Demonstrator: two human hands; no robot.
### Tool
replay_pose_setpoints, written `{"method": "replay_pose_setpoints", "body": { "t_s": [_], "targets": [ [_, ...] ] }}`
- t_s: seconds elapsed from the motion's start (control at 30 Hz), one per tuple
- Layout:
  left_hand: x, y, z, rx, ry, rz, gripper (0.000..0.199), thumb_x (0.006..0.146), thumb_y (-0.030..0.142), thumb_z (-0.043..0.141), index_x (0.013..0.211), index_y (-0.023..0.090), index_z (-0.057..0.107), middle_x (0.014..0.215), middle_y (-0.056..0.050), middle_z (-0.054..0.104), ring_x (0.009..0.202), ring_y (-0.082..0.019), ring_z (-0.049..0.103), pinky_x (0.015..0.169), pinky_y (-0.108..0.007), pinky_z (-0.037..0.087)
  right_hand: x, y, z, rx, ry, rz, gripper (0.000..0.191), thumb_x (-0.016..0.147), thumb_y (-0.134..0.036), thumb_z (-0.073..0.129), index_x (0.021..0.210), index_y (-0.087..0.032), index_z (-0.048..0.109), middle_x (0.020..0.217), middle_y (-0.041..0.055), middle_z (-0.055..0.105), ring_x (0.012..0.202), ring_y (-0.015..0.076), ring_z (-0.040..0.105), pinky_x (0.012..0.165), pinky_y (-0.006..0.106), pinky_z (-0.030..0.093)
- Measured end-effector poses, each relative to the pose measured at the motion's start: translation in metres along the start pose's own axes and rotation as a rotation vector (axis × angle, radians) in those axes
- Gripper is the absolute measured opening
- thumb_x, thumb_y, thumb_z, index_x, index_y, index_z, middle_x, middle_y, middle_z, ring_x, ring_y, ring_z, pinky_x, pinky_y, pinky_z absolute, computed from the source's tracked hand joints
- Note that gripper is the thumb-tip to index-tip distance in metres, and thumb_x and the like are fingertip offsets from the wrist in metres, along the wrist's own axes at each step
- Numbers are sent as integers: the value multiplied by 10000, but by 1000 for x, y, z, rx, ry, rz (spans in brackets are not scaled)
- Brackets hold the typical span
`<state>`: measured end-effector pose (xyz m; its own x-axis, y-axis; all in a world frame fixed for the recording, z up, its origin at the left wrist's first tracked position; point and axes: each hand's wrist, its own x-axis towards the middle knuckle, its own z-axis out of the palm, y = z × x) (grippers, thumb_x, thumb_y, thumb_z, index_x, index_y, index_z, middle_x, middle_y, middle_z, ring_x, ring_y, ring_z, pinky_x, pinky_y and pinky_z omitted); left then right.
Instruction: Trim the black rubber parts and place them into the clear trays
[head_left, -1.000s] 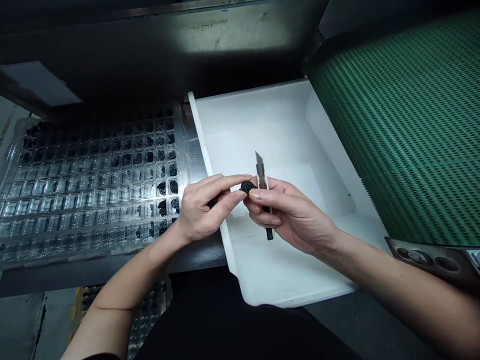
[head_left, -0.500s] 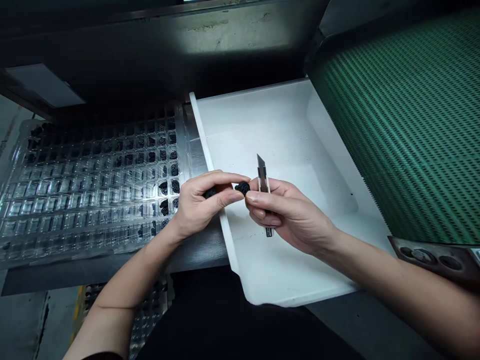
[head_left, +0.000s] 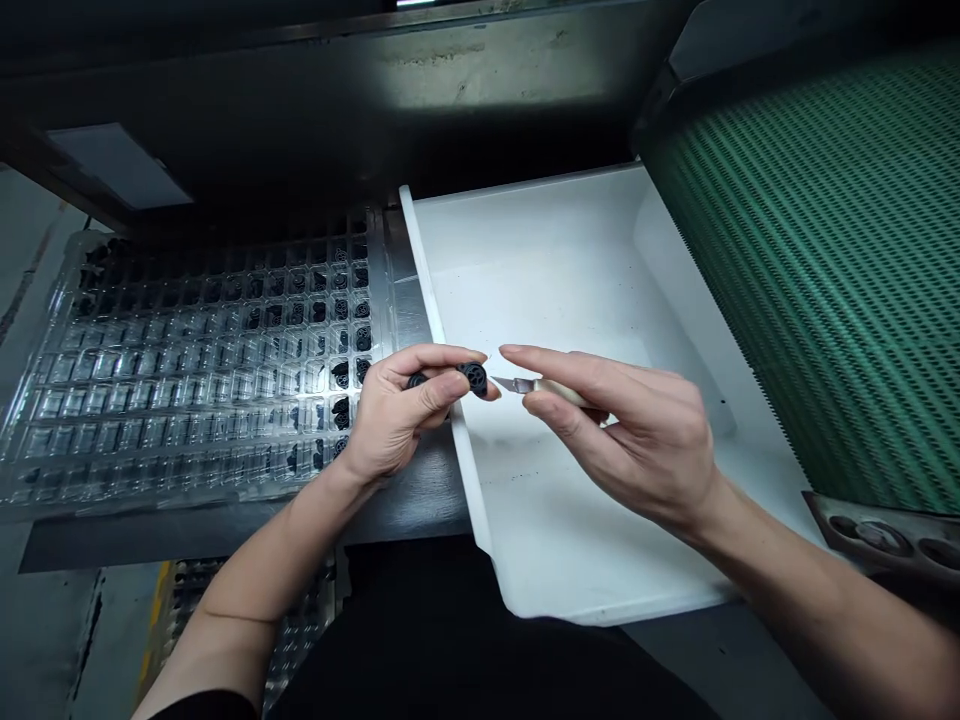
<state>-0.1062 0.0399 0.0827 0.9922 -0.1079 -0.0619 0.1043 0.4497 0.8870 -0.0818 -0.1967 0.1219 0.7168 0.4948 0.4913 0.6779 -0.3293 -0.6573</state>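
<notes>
Between thumb and fingers, my left hand (head_left: 405, 405) pinches a small round black part (head_left: 473, 377) with openings in its face. More black material shows inside the curl of those fingers. My right hand (head_left: 637, 430) grips a craft knife (head_left: 559, 390); its blade points left, and the tip is close to the black part's right side. Whether the tip touches it I cannot tell. Both hands are above the left side of a white bin (head_left: 570, 540).
On the left lies a clear compartment tray (head_left: 187, 380) with black parts in many pockets. A green perforated belt (head_left: 840, 250) slopes along the right. Behind the bin stands a dark metal panel (head_left: 300, 130). Another tray (head_left: 300, 620) shows low at the left.
My right hand has moved off the black part and turned the knife from upright to pointing left at it. The black part now shows its round face. The view has shifted slightly.
</notes>
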Motion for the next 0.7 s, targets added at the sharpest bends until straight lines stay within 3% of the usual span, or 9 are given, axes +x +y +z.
{"method": "replay_pose_setpoints", "body": {
  "t_s": [0.2, 0.53, 0.63, 0.7],
  "targets": [
    [-2, -6, -1, 28, 37, 39, 313, 919, 472, 991, 1082, 216, 916, 678, -10, 668, 463, -32, 274, 414, -185, 235, 0, 1, 3, -50, -25, -70, 453, 1107, -170, 792, 1549, -268, 764, 1087, 40, 871, 709, 150, 708, 703, 336, 573],
    [-3, -4, 2, 64, 24, 53, 405, 914, 545, 987, 1068, 183, 892, 721, -64, 770, 431, -38, 327, 407, -200, 231, -2, 0, 3, -54, -17, -29, 408, 1125, -208, 780, 1533, -230, 775, 1178, 62, 882, 783, 162, 784, 719, 336, 604],
    [-2, -5, 2, 31, 4, 70, 335, 940, 495, 977, 1066, 194, 900, 722, -61, 774, 431, -30, 322, 411, -189, 223, -1, 1, 3, -54, -23, -39, 409, 1129, -200, 772, 1537, -235, 769, 1170, 49, 882, 762, 153, 769, 705, 337, 596],
    [-2, -6, 1, 3, -16, 86, 259, 967, 447, 960, 1072, 216, 909, 732, -57, 781, 433, -25, 322, 416, -180, 215, -1, 0, 3, -60, -32, -49, 383, 1138, -210, 763, 1520, -176, 772, 1186, 79, 882, 747, 147, 759, 696, 337, 590]
  ]
}}
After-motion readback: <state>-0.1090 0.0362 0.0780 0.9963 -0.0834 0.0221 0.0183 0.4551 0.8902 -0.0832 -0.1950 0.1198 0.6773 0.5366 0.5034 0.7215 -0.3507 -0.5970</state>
